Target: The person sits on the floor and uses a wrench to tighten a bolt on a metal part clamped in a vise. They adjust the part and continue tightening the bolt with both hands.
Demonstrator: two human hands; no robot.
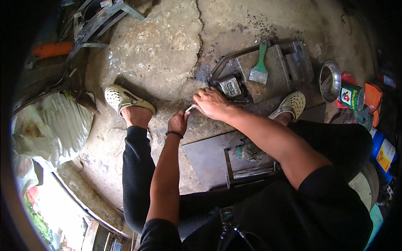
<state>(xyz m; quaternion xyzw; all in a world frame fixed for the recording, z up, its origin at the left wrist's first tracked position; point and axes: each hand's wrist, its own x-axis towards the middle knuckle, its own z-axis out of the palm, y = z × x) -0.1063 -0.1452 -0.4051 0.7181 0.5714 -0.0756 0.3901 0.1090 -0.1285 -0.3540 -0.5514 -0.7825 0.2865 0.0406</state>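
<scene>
**Two hands on one small metal piece, above the concrete floor**

Here, the left hand (179,122) is curled, and its fingers pinch the near end of a small pale metal piece (190,108). The right hand (211,103) is also closed, pinching the other end of the same piece, so it sits between the two hands, just above the floor (159,54). To the left lie a white sack (54,125) and a cream clog (125,99) on the person's foot. Just beyond the right hand stands a small metal block (229,86) inside a flat steel frame (268,62); a green-handled brush (260,67) rests on it. Further right are a second clog (292,104), a steel bowl (330,80) whose inside I cannot see well, and a green tin (351,97).
</scene>
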